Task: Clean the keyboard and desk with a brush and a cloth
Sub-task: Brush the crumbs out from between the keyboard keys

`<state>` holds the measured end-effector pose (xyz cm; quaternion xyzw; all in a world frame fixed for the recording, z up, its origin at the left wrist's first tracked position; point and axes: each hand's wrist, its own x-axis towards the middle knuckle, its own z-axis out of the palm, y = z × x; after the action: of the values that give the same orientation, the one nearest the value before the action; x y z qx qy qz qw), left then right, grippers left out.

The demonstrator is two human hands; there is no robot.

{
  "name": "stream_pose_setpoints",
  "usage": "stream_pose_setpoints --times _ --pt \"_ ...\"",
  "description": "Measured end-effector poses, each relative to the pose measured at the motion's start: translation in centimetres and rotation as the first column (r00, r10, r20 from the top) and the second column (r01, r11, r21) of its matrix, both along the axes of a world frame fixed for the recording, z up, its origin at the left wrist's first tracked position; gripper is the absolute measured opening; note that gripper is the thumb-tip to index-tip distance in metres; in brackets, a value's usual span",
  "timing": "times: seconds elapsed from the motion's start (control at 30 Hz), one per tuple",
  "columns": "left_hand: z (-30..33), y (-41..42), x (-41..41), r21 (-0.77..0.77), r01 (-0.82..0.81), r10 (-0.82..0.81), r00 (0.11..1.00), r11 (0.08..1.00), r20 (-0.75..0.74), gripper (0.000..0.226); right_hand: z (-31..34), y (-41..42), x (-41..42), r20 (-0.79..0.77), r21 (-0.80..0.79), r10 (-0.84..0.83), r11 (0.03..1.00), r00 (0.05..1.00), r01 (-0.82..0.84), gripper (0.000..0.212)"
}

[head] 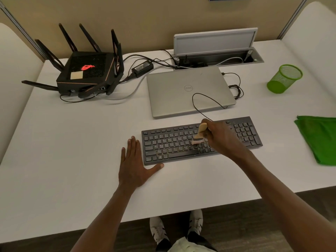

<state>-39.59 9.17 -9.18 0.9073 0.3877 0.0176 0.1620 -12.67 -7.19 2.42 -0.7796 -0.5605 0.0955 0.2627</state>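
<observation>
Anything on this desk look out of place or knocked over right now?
Yes: the green mesh pen cup at the far right lies tipped on its side. The keyboard's cable also loops over the closed laptop. Nothing looks spilled or damaged.

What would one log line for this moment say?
right hand: brushing keyboard with brush | left hand: flat on desk | cloth: unused

There is one view only, from the person's head. It looks forward and steeply down at the desk (72, 160). The keyboard (200, 140) lies near the middle, close to the camera, and the partition (145, 19) stands far at the top. The wide lens bends the edges.
</observation>
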Motion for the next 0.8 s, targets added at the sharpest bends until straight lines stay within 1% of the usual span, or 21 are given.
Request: stream_pose_setpoints --times 0.07,0.2,0.27,0.37,0.43,0.53,0.6,0.7,0.8 --pt "0.0 0.0 0.0 0.000 -0.002 0.002 1.000 1.000 -0.003 0.137 -0.1 -0.3 0.2 0.013 -0.023 -0.006 1.000 1.000 0.007 0.019" --pt "0.0 0.0 0.1 -0.001 0.003 -0.003 1.000 1.000 -0.008 0.137 0.4 -0.9 1.0 0.090 -0.057 -0.053 0.997 0.995 0.058 0.016" --pt "0.0 0.0 0.0 -0.002 0.002 -0.002 1.000 1.000 -0.002 0.137 0.5 -0.4 0.6 0.073 -0.034 -0.050 0.998 0.996 0.053 0.015" --pt "0.0 0.0 0.0 0.001 -0.004 0.004 1.000 1.000 0.009 0.137 0.0 0.1 -0.6 0.035 -0.011 0.015 1.000 0.999 -0.015 0.016" --pt "0.0 0.0 0.0 -0.005 -0.003 0.003 1.000 1.000 0.005 0.137 -0.4 -0.3 -0.5 0.054 -0.034 0.010 0.999 0.998 -0.008 0.013" --pt "0.0 0.0 0.0 -0.006 -0.003 0.003 1.000 1.000 0.009 0.138 -0.1 -0.8 0.3 0.070 -0.047 -0.068 0.996 0.995 0.071 0.008" --pt "0.0 0.0 0.0 -0.006 0.000 0.000 1.000 1.000 0.008 0.138 0.3 -0.4 0.4 0.017 -0.005 -0.170 0.985 0.985 0.171 0.004" --pt "0.0 0.0 0.0 -0.001 0.000 0.000 1.000 1.000 0.012 0.138 0.6 0.9 0.1 -0.084 0.052 -0.363 0.928 0.928 0.368 0.007" --pt "-0.1 0.0 0.0 -0.003 -0.003 0.003 1.000 1.000 0.017 0.138 0.1 2.0 -0.5 -0.155 0.079 -0.459 0.877 0.875 0.474 0.013"
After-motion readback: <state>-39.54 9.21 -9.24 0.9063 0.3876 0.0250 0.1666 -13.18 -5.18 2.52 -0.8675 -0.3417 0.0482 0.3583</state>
